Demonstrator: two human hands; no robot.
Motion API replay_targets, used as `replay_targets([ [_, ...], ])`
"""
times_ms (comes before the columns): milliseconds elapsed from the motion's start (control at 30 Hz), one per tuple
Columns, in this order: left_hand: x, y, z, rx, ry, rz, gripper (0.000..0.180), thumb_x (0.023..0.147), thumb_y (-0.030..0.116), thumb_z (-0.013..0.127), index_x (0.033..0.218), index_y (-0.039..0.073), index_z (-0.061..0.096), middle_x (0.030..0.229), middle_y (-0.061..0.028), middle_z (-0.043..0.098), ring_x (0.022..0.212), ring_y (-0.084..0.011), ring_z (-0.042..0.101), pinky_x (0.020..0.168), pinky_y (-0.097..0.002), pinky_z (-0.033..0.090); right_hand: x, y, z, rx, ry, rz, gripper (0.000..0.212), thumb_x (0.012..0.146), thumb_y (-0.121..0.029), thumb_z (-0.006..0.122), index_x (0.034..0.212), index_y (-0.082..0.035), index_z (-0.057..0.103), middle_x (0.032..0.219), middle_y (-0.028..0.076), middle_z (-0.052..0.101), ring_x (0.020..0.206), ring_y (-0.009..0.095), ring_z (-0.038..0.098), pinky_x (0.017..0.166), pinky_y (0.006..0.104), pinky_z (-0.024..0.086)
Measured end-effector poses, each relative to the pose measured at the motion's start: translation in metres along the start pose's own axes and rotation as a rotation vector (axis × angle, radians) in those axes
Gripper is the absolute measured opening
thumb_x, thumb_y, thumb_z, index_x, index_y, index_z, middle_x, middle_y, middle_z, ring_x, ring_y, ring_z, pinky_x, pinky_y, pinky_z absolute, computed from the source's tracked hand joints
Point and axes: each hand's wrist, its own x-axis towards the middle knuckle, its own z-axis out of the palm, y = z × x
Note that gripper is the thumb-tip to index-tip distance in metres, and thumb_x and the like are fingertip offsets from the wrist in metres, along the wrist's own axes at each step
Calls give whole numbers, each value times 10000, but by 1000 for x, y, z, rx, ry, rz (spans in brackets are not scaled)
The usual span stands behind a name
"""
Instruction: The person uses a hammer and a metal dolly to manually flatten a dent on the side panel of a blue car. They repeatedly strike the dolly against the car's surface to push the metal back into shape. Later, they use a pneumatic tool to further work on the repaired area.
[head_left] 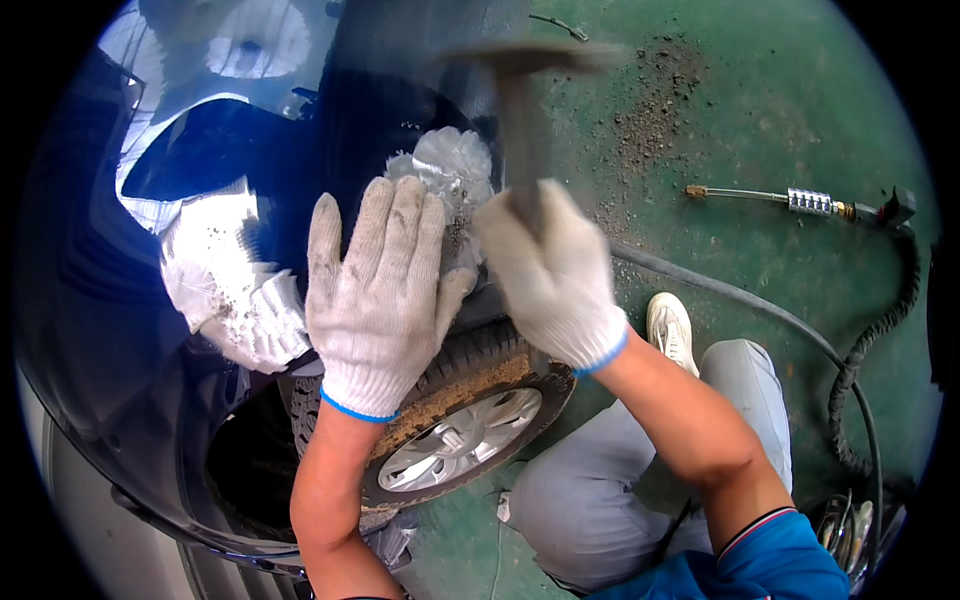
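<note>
White knit gloves with blue cuffs cover both hands. My left hand (378, 280) lies flat on the dark blue car body panel (250, 150), fingers stretched out, beside a bare, sanded silver patch (452, 165). In my right hand (553, 270) is a hammer (522, 130), gripped by its handle with the head raised; the head is smeared by motion. To the left of my left hand, a larger sanded patch (225, 280) shows bright metal with dark specks. Below both hands sits the wheel (462, 440), its tyre caked with brown dirt.
Crumbled dirt (655, 100) is scattered on the green floor (780, 100). An air tool with a metal nozzle (808, 202) lies at the right, and a grey hose (740, 297) runs across the floor. My bent legs (600, 480) and a white shoe (670, 330) are beside the wheel.
</note>
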Motion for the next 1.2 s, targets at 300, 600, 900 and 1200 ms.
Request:
replay_targets([
  [300,15,-22,-19,163,39,-106,710,964,429,789,1548,73,602,1605,-149,598,1518,-356,521,1309,-597,296,-20,-10,-32,111,30,207,316,1073,-259,653,1170,42,661,863,126,725,805,167,700,750,351,568],
  [600,44,-8,0,312,-59,-60,716,978,486,741,1508,20,626,1589,-192,602,1512,-370,521,1304,-574,297,-33,17,-50,117,23,314,312,1062,-264,669,1117,43,645,815,138,691,782,191,682,740,376,553],
  [900,22,15,-17,88,-213,-24,792,886,389,820,1516,-30,584,1581,-229,579,1501,-412,512,1301,-618,296,-19,13,-29,2,-88,79,331,1056,-263,659,1145,56,652,905,252,724,887,433,742,800,486,568],
  [1200,-3,3,-5,76,-137,35,850,820,387,860,1524,-9,597,1598,-227,566,1510,-396,507,1290,-630,313,11,2,4,-248,-134,-181,264,1068,-228,650,1174,12,679,861,220,702,800,406,754,678,498,596],
])
